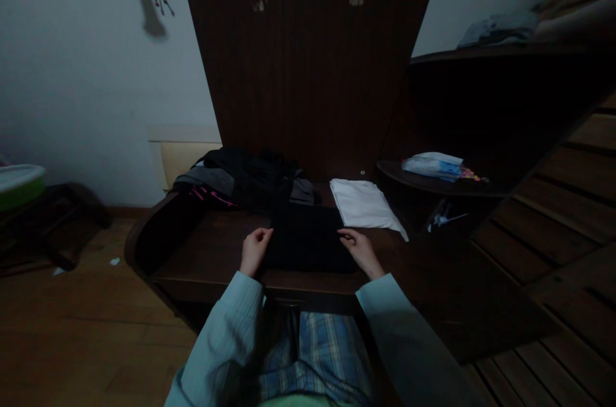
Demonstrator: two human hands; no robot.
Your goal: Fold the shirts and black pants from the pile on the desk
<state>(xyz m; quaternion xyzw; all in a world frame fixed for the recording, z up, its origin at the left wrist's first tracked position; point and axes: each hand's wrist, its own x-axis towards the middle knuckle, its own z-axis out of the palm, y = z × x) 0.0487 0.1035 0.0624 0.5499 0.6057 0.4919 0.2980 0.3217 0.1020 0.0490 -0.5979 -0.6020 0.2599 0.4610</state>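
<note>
A black folded garment point(308, 240) lies flat on the dark wooden bench point(206, 266), squared up in front of me. My left hand point(255, 251) pinches its left edge between thumb and fingers. On the opposite side, my right hand point(360, 251) has its fingers closed at the right edge. The cloth is so dark that its folds cannot be made out. Just behind it to the right, a white folded garment point(363, 203) rests on the bench. A rumpled heap of black and grey clothes point(240, 176) with pink lettering sits at the back left.
A tall dark wooden panel point(308, 73) rises behind the bench. On the right, a rounded shelf point(423, 183) holds a plastic-wrapped packet point(436, 165). Slatted wood point(553, 227) stands beyond it. A green tub point(22, 185) sits on a low stool point(52, 221) at far left.
</note>
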